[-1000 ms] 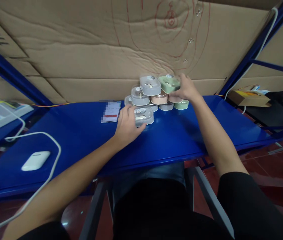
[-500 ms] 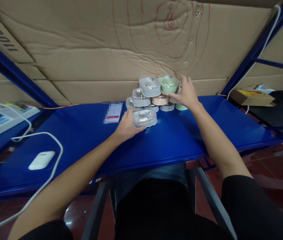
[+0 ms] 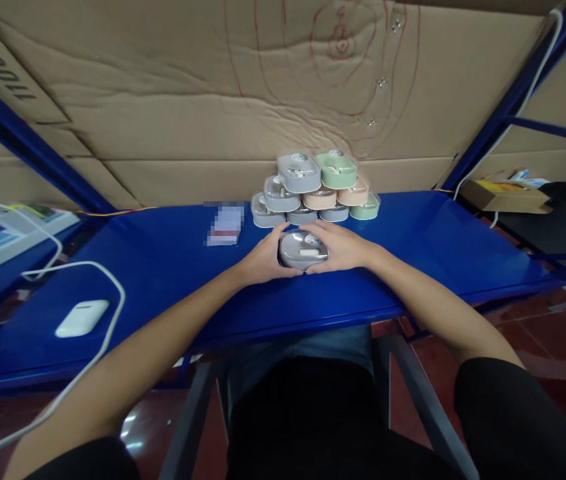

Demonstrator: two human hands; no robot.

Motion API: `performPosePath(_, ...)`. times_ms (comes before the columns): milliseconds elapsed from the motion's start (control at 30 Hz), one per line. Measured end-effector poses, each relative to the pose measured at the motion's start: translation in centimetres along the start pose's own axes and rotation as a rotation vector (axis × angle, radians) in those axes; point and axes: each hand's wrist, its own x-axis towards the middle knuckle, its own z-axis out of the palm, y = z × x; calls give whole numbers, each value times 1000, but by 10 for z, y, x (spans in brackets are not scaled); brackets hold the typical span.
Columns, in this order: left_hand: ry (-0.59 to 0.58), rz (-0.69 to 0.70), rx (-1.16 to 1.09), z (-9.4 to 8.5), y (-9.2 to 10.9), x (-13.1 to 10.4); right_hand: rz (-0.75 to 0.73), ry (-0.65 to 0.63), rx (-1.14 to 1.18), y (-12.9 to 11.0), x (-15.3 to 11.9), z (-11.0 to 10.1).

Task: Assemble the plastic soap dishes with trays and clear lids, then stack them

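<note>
Between my two hands is a grey oval case [image 3: 303, 250] with a clear lid and a small white piece showing inside. My left hand [image 3: 267, 257] grips its left side, thumb at the front and fingers behind. On its right side my right hand [image 3: 340, 247] grips the same way. Just behind stands a stepped stack of similar cases in three rows. Its top row holds a grey case [image 3: 299, 173] and a green case [image 3: 337, 171]. Below are a grey case [image 3: 281, 195] and two peach cases [image 3: 319, 199]; the bottom row has grey ones and a green case [image 3: 365, 208].
A phone [image 3: 226, 225] lies on the blue table [image 3: 163, 267] left of the stack. Farther left are a white earbud case [image 3: 83, 318], a white cable [image 3: 117, 313] and a power strip [image 3: 17, 243]. Cardboard [image 3: 177, 127] walls the back; a small box [image 3: 507, 195] sits at right.
My right hand has left the green case at the stack's top and come down to the grey case. That case has moved slightly right and toward me, now held by both hands.
</note>
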Motion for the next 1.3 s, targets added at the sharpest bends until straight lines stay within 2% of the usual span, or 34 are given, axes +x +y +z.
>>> performPosePath(133,2,18,-28,2,1,1,-36,63,108,1,1,-13)
performPosePath(267,-6,28,-5,-2,2,2,-23,113,142,5,-15,-49)
performPosePath(367,-26,19,89,-10,0,2,90,8,137,23,-40,-77)
performPosePath(467,-55,42,169,-20,-3,0,266,-112,85,47,-57,-86)
performPosePath(600,-82,18,222,-27,-1,-2,418,-171,-54,66,-55,-70)
performPosePath(700,-77,11,224,-24,1,-3,424,-168,-109,67,-49,-60)
performPosePath(767,-61,30,204,-21,1,-3,370,-134,-111,61,-47,-58)
performPosePath(867,-29,54,159,-13,0,-3,171,5,-75,40,-41,-54)
performPosePath(967,-21,77,119,-7,-2,-3,13,71,-24,13,-28,-37)
performPosePath(1100,-26,78,92,-5,-2,-3,-19,-4,-46,-9,-12,-7)
performPosePath(1200,-32,69,98,-7,-1,-4,-39,8,-28,-9,-9,5)
performPosePath(1300,-30,54,107,-9,0,-5,-64,63,28,-4,-11,8)
